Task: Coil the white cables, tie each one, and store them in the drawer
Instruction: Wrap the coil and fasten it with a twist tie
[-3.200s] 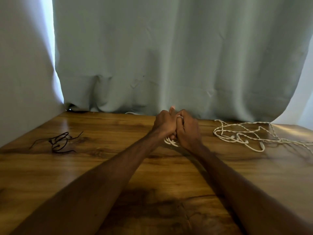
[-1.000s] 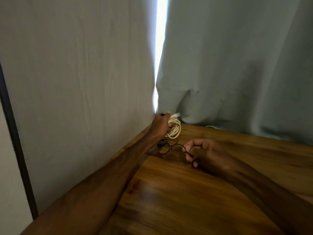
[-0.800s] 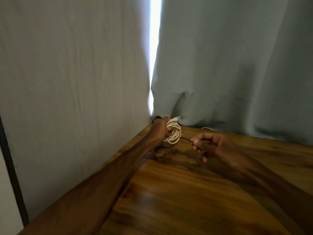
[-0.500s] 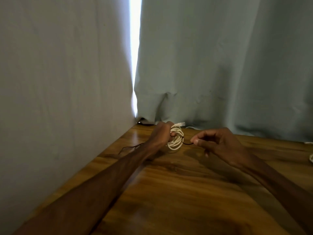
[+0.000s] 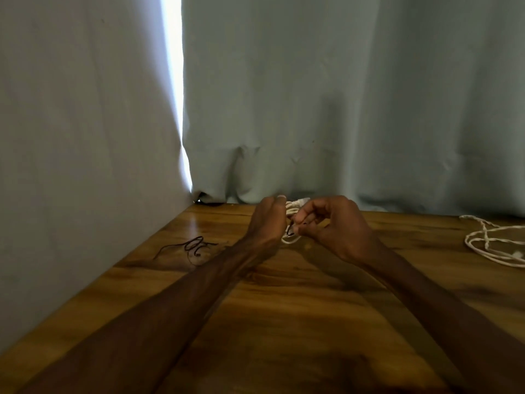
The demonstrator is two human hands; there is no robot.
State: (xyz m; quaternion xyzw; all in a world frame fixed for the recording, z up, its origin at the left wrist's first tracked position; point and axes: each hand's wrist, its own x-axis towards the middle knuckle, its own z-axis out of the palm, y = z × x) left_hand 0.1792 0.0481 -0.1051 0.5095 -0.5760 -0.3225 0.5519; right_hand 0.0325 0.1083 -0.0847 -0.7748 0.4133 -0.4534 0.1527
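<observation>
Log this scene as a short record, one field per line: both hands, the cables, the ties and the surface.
left hand: grips the coil
right hand: pinches a black tie at the coil
loose cable: white, uncoiled, far right on the table
spare ties: black, lying on the table left of the left forearm
drawer: not in view

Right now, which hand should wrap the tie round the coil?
Right: the right hand pinches the black tie beside the coiled white cable, while the left hand grips the coil.
</observation>
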